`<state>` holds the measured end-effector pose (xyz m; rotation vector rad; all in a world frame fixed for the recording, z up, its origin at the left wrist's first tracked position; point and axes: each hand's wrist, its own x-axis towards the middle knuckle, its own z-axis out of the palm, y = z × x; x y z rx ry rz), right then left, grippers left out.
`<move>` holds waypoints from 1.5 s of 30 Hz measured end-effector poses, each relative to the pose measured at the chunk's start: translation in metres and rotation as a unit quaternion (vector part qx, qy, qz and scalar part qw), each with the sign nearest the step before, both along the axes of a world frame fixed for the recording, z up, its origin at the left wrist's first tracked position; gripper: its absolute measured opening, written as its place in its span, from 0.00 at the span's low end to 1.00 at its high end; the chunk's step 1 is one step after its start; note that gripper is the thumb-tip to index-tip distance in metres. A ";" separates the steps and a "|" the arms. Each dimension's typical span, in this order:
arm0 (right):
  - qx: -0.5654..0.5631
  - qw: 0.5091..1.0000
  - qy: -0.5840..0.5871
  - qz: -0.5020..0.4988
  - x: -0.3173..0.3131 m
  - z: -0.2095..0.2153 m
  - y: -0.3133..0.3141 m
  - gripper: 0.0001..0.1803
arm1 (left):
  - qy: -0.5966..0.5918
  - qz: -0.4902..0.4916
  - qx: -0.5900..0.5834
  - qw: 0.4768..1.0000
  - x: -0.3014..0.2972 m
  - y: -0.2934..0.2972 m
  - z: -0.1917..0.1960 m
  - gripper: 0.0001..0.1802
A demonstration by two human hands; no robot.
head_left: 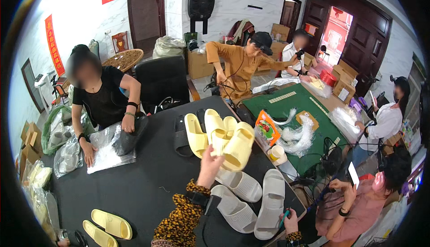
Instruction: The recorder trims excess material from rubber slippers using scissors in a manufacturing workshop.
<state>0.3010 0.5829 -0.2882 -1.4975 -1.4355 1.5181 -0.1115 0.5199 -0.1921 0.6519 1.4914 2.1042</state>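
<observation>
Spotted sleeve (181,215) nearest, left fingers (217,161) grip yellow slippers (238,147), right fingers (292,216) a tool (284,219); one bag (65,170) holds footwear (70,162).

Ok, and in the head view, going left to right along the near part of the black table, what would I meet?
Two pale-yellow slippers → the left forearm's black-and-orange patterned sleeve → grey ribbed slippers → the right hand holding a slim teal tool.

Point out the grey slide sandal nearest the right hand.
It's the rightmost grey slide sandal, whose length runs nearly up and down the view; the other grey slide sandals slant diagonally and lie farther from the right hand.
</observation>
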 end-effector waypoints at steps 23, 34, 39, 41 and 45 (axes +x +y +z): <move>0.032 0.991 0.007 0.131 0.003 0.017 0.056 0.30 | 0.219 0.016 -0.388 0.895 0.115 -0.087 -0.124 0.36; 0.100 0.969 -0.030 0.222 0.003 0.021 0.097 0.34 | 0.219 -0.029 -0.348 0.911 0.136 -0.108 -0.123 0.35; 0.104 0.972 -0.015 0.208 0.000 0.007 0.110 0.32 | 0.065 -0.035 -0.269 0.960 0.128 -0.097 -0.103 0.28; 0.136 0.970 -0.026 0.200 -0.002 0.010 0.102 0.32 | 0.106 -0.027 -0.254 0.961 0.123 -0.099 -0.117 0.28; 0.223 0.967 -0.045 0.118 0.012 0.012 0.090 0.33 | 0.129 -0.051 -0.239 0.961 0.118 -0.120 -0.119 0.24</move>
